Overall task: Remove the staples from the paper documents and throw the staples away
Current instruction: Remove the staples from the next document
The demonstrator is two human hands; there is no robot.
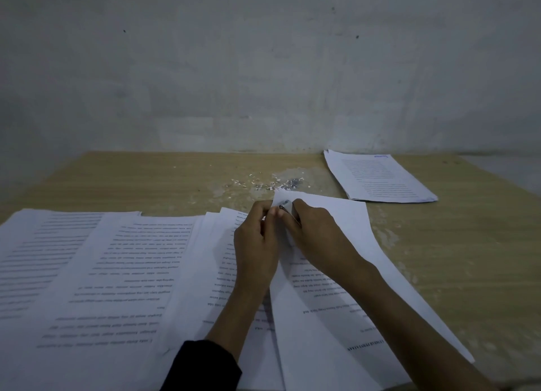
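A stapled paper document point(345, 276) lies at an angle on the wooden table point(453, 244), its far corner lifted. My left hand point(256, 244) pinches that corner between thumb and fingers. My right hand point(316, 229) grips a small metal staple remover point(286, 206) pressed against the same corner. The staple itself is hidden by my fingers. A small heap of pulled staples and paper scraps point(275, 183) sits just beyond the hands.
Several printed sheets point(96, 270) are spread over the left and front of the table. A neat stack of papers point(377, 175) rests at the back right near the grey wall point(263, 68). Bare wood shows on the right side.
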